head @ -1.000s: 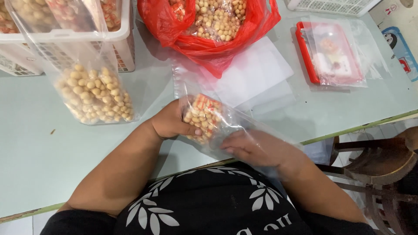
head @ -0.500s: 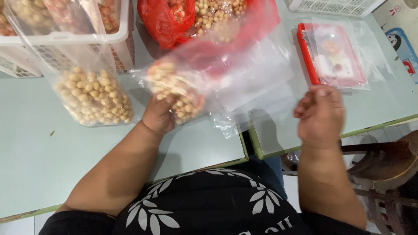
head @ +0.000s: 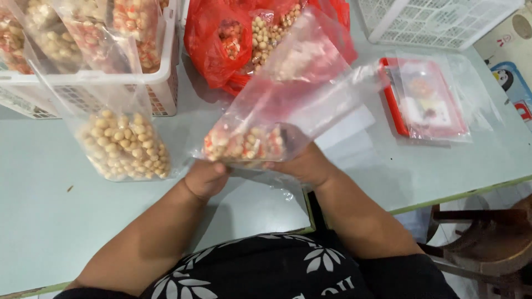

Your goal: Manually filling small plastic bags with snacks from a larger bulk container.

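Pale green tabletop (head: 50,221) under everything, near edge running across just ahead of the body, a dark wooden chair (head: 487,243) off past that edge at the right

Held up over the middle of the table: a clear plastic bag (head: 288,105), a small load of cream and red-striped round snacks (head: 244,145) settled in its bottom, empty upper part rising slantwise toward the far right. Gripped from below on both sides, probably to keep the weight low and the mouth up so nothing spills. Left hand (head: 206,178) curled shut under the bag's left bottom corner; right hand (head: 306,166) closed on the bottom right part, fingers wrapped into the film. No telling whether the bag's mouth is open or sealed

Standing just left of the hands, a filled clear bag of plain round snacks (head: 124,145), upright on its own, touching the front of a white basket (head: 160,83) packed with more such bags. Behind the raised bag, a red plastic bag (head: 221,39) lying open with loose snacks inside. Right of it, a flat red-edged packet (head: 426,102) in clear wrap, and a white crate (head: 432,19) at the far edge

Open room: bare table at the near left and a strip between the hands and the red-edged packet; crowded along the back
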